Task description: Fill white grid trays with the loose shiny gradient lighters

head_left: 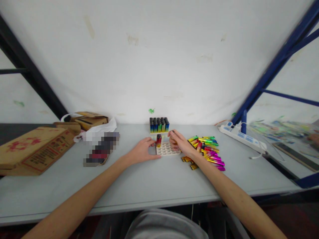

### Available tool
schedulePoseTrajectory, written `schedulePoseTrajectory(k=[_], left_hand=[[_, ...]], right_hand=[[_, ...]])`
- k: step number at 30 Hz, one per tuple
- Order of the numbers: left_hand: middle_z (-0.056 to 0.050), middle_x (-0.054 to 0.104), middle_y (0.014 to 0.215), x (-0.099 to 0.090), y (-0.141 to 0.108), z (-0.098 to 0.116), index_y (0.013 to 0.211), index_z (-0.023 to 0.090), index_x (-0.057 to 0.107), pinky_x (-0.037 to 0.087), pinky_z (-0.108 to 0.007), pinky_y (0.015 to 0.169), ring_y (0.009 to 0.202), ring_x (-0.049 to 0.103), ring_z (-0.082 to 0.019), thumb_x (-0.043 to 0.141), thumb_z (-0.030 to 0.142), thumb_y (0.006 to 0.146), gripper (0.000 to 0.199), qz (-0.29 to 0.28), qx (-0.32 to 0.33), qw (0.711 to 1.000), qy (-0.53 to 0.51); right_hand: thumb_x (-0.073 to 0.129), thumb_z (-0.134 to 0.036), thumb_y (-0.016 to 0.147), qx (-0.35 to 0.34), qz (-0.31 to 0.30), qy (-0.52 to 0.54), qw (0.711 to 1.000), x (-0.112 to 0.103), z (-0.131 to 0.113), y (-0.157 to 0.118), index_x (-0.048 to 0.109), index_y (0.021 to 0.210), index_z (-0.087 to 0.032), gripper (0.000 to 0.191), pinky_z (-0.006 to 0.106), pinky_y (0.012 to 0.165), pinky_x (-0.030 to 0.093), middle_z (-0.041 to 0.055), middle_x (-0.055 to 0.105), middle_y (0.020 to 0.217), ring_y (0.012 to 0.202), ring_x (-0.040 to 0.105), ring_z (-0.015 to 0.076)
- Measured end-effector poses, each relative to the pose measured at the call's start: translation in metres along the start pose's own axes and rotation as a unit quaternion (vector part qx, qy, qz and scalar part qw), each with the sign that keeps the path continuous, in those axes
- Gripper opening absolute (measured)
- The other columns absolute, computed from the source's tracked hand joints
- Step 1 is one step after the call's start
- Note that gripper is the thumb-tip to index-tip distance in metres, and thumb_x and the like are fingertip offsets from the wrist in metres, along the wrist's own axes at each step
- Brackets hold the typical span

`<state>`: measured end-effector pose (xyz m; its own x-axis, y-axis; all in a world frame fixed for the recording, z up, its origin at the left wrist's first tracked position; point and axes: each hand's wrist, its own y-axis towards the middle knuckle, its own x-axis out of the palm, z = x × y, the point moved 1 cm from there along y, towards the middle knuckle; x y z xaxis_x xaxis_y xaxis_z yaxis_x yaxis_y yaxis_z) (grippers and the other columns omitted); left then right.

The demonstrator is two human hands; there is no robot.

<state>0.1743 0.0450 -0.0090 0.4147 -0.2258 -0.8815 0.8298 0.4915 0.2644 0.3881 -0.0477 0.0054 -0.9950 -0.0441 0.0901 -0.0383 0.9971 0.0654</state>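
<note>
A white tray point(167, 150) with rows of round holes lies on the table in front of me. One red and gold lighter point(159, 140) with a black top stands upright at its back left corner. My left hand point(144, 150) grips the tray's left end, thumb along the front and fingers by the standing lighter. Over the tray's right side, my right hand point(179, 142) is closed around what looks like a lighter, mostly hidden by the fingers. A loose pile of shiny coloured lighters point(208, 151) lies beside and partly behind my right forearm.
Behind the tray stands a block of upright blue, green and yellow lighters point(159, 125) near the wall. Cardboard boxes point(37, 149), a white plastic bag point(99, 128) and a blurred-out item point(102, 149) are at left. A power strip point(243, 136) lies at right by a blue metal frame point(269, 69).
</note>
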Motion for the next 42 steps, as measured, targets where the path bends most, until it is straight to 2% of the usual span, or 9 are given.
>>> schedulePoseTrajectory(k=[2,5,9,13,20,27,31,37,42], left_hand=[[-0.009,0.063,0.100,0.001,0.000,-0.001,0.107,0.017,0.069,0.051,-0.039,0.088,0.092,0.063,-0.027,0.077,0.065,0.075,0.059,0.001,0.003,1.000,0.000],[-0.008,0.063,0.100,0.002,0.000,-0.002,0.107,0.017,0.069,0.051,-0.039,0.088,0.092,0.063,-0.027,0.076,0.067,0.075,0.060,0.003,0.003,1.000,0.001],[-0.008,0.064,0.101,0.002,0.000,-0.002,0.108,0.018,0.069,0.051,-0.039,0.089,0.093,0.063,-0.027,0.076,0.066,0.074,0.060,0.001,0.001,1.000,0.002],[-0.009,0.064,0.100,0.001,0.000,-0.003,0.109,0.019,0.070,0.051,-0.040,0.088,0.092,0.063,-0.027,0.076,0.067,0.073,0.061,0.006,-0.003,1.000,-0.003],[-0.010,0.065,0.100,0.001,0.000,-0.003,0.110,0.017,0.071,0.052,-0.041,0.088,0.092,0.063,-0.028,0.078,0.065,0.072,0.061,0.005,-0.002,1.000,-0.011],[-0.009,0.064,0.100,0.002,0.000,-0.003,0.111,0.019,0.071,0.052,-0.040,0.088,0.091,0.062,-0.027,0.078,0.066,0.073,0.061,0.006,0.000,1.000,-0.012],[-0.008,0.064,0.100,0.002,0.000,-0.003,0.110,0.019,0.071,0.051,-0.039,0.088,0.091,0.062,-0.027,0.077,0.066,0.073,0.060,0.004,-0.001,1.000,-0.006],[-0.010,0.065,0.101,0.000,0.000,-0.002,0.113,0.017,0.071,0.051,-0.040,0.088,0.093,0.063,-0.028,0.077,0.066,0.073,0.063,0.001,0.002,1.000,-0.008],[-0.010,0.064,0.101,-0.001,0.000,0.000,0.111,0.018,0.071,0.051,-0.039,0.089,0.093,0.063,-0.028,0.079,0.063,0.073,0.060,0.001,-0.001,1.000,-0.011]], right_hand=[[0.050,-0.078,0.088,0.037,0.026,-0.004,0.999,0.001,0.003,0.002,0.044,0.081,-0.023,0.056,0.020,0.042,0.016,-0.0090,0.026,0.063,0.046,0.018,0.0071],[0.042,-0.081,0.088,0.059,0.084,-0.031,0.994,0.002,0.006,0.005,0.034,0.066,-0.024,0.062,0.023,0.041,0.011,-0.0086,0.020,0.056,0.045,0.013,0.0077],[0.039,-0.062,0.094,0.071,0.127,-0.063,0.987,0.003,0.007,0.005,0.030,0.062,-0.025,0.050,0.025,0.040,0.012,-0.0072,0.020,0.051,0.043,0.013,0.0093],[0.034,-0.048,0.095,0.066,0.123,-0.095,0.986,0.004,0.007,0.005,0.031,0.063,-0.025,0.040,0.026,0.040,0.015,-0.0055,0.023,0.049,0.043,0.016,0.0105],[0.039,-0.077,0.089,0.042,0.090,-0.104,0.990,0.003,0.006,0.006,0.044,0.067,-0.023,0.058,0.025,0.042,0.016,-0.0076,0.023,0.053,0.043,0.018,0.0094],[0.030,-0.054,0.095,0.016,0.127,-0.208,0.970,-0.004,0.010,0.007,0.035,0.058,-0.025,0.047,0.027,0.045,0.025,-0.0034,0.029,0.049,0.045,0.029,0.0125],[0.032,-0.061,0.092,0.005,0.125,-0.213,0.969,-0.003,0.008,0.006,0.042,0.059,-0.026,0.050,0.031,0.047,0.034,-0.0005,0.038,0.048,0.047,0.042,0.0166],[0.034,-0.079,0.082,-0.023,0.072,-0.222,0.972,-0.004,0.004,0.004,0.069,0.068,-0.034,0.058,0.038,0.063,0.047,0.0064,0.064,0.054,0.075,0.072,0.0243],[0.045,-0.072,0.082,-0.106,0.057,-0.283,0.952,-0.007,-0.002,0.002,0.077,0.085,-0.040,0.045,0.039,0.073,0.054,0.0108,0.075,0.074,0.102,0.073,0.0290]])
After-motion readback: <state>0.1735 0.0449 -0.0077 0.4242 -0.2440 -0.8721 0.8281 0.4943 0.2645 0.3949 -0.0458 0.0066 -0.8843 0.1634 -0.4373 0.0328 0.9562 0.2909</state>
